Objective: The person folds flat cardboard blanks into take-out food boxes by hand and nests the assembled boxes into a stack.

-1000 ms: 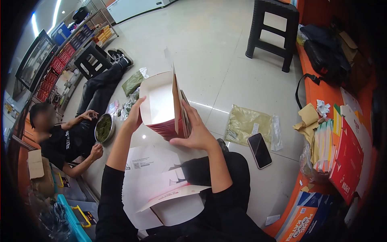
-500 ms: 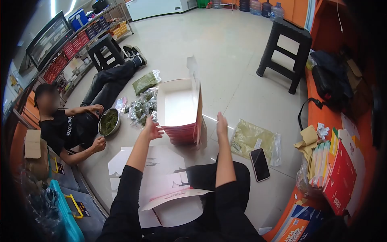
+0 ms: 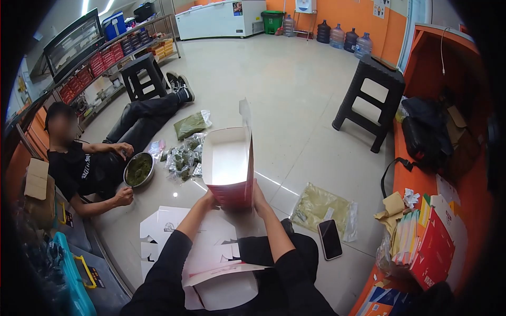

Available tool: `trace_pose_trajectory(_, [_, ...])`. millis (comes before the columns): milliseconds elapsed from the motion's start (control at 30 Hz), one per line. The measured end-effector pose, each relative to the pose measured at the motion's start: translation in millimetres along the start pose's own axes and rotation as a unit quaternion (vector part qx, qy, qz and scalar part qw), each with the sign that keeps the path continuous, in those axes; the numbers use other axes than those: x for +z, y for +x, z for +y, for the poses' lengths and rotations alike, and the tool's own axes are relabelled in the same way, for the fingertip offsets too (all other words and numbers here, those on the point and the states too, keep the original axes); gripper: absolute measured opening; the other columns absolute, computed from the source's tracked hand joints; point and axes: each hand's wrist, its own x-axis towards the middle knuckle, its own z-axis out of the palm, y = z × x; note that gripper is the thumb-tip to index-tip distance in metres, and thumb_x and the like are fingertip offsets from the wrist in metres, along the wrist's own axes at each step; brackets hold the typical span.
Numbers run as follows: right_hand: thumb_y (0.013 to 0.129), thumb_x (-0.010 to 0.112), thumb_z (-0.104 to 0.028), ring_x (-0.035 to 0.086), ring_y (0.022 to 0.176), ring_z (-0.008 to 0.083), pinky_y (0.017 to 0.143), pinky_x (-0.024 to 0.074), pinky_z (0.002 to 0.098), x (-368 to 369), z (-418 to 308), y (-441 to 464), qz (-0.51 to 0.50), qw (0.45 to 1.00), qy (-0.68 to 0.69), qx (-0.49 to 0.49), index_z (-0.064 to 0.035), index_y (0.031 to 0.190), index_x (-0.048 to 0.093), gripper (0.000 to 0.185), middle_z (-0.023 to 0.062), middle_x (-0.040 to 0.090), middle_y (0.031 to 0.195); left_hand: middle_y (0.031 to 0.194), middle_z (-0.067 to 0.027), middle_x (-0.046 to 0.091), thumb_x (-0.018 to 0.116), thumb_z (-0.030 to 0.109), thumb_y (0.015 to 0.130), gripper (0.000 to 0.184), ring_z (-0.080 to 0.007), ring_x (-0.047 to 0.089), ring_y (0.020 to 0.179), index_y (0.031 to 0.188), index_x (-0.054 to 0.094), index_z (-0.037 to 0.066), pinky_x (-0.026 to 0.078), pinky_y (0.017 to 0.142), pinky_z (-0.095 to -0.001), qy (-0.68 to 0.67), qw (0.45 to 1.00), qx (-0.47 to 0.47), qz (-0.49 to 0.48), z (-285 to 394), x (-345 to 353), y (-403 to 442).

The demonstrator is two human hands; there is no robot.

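A tall stack of nested cardboard boxes (image 3: pixel 232 196), red outside and white inside, stands on the floor in front of me. My left hand (image 3: pixel 210 200) is against its lower left side, and my right hand (image 3: pixel 259 200) is against the right side, so the stack sits between both palms. The fingers are partly hidden behind it. A flap rises from the top box's right edge. Flat white cardboard blanks (image 3: pixel 203 239) lie under my forearms, and a partly folded white box (image 3: pixel 224 289) rests at my lap.
Left, a seated person (image 3: pixel 84 163) holds a metal bowl (image 3: pixel 139 169) of green stuff. Bags of green contents (image 3: pixel 184 160) lie behind the stack. At right are a flat yellowish-green bag (image 3: pixel 322 210), a phone (image 3: pixel 330 239), and a black stool (image 3: pixel 370 100).
My hands have closed in from both sides onto the stack; before, they were apart from it. The head view has tilted up, showing more of the far wall.
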Motion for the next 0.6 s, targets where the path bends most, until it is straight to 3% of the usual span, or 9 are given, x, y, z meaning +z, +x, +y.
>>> trace_pose_trajectory(300, [0.091,0.015,-0.06,0.04,0.121,0.0207,0.101,0.0306,0.0303,13.5,-9.9,-17.9,0.025,0.998,-0.055,0.005,-0.0042,0.135,0.032,0.073,0.011,0.044,0.13,0.129,-0.0132,0.045,0.022,0.073,0.076,0.084,-0.0375,0.037,0.119,0.131,0.04,0.012,0.023,0.098,-0.0538,-0.015,1.0,0.001,0.005,-0.9,-2.2,-6.0])
trace_pose_trajectory(367, [0.088,0.02,-0.065,0.051,0.099,0.0191,0.083,0.0419,0.0279,7.8,3.1,-2.5,0.062,0.991,-0.09,-0.08,0.0017,0.133,0.034,0.082,0.0156,0.052,0.113,0.128,-0.0122,0.047,0.022,0.073,0.076,0.083,-0.0366,0.039,0.118,0.13,0.041,0.013,0.024,0.097,-0.0536,-0.022,1.0,-0.002,0.004,2.7,-2.3,-10.7])
trace_pose_trajectory(400, [0.088,0.02,-0.065,0.051,0.099,0.0191,0.083,0.0419,0.0279,2.8,9.7,10.0,0.06,0.991,-0.092,-0.078,0.0017,0.133,0.034,0.082,0.0156,0.052,0.113,0.128,-0.0118,0.047,0.022,0.073,0.076,0.083,-0.0362,0.04,0.117,0.13,0.041,0.013,0.025,0.096,-0.0535,-0.024,1.0,-0.001,0.007,6.2,-1.8,-11.9])
trace_pose_trajectory(467, [0.089,0.019,-0.063,0.051,0.102,0.0232,0.089,0.0391,0.0303,-12.5,26.0,35.1,0.092,0.955,-0.207,-0.192,0.0032,0.134,0.032,0.081,0.0172,0.052,0.114,0.127,-0.0108,0.049,0.022,0.073,0.076,0.083,-0.0353,0.041,0.116,0.129,0.042,0.013,0.026,0.095,-0.0533,-0.023,0.999,0.027,0.036,10.2,2.2,-13.6])
trace_pose_trajectory(500, [0.092,0.019,-0.057,0.05,0.107,0.027,0.092,0.0371,0.0297,-20.1,30.7,39.8,0.069,0.95,-0.207,-0.223,0.005,0.131,0.036,0.075,0.0195,0.052,0.118,0.115,-0.0046,0.056,0.024,0.074,0.075,0.081,-0.0263,0.052,0.1,0.123,0.046,0.012,0.035,0.084,-0.0499,-0.019,0.995,0.058,0.074,11.1,6.4,-13.5])
trace_pose_trajectory(533, [0.092,0.019,-0.057,0.05,0.107,0.027,0.092,0.0371,0.0297,-23.3,22.1,34.3,0.068,0.951,-0.208,-0.22,0.005,0.131,0.036,0.075,0.0195,0.052,0.118,0.115,-0.0046,0.056,0.024,0.074,0.075,0.081,-0.0263,0.052,0.1,0.123,0.046,0.012,0.035,0.084,-0.0499,-0.021,0.995,0.055,0.075,12.5,9.7,-16.5])
trace_pose_trajectory(600, [0.095,0.025,-0.047,0.045,0.116,0.0302,0.1,0.0309,0.029,-22.9,-3.1,17.8,0.047,0.948,-0.289,-0.124,0.0046,0.126,0.043,0.063,0.022,0.047,0.125,0.116,-0.0042,0.056,0.022,0.072,0.078,0.078,-0.0264,0.055,0.097,0.123,0.047,0.014,0.035,0.085,-0.0491,0.043,0.989,0.042,0.132,17.1,14.8,-27.1])
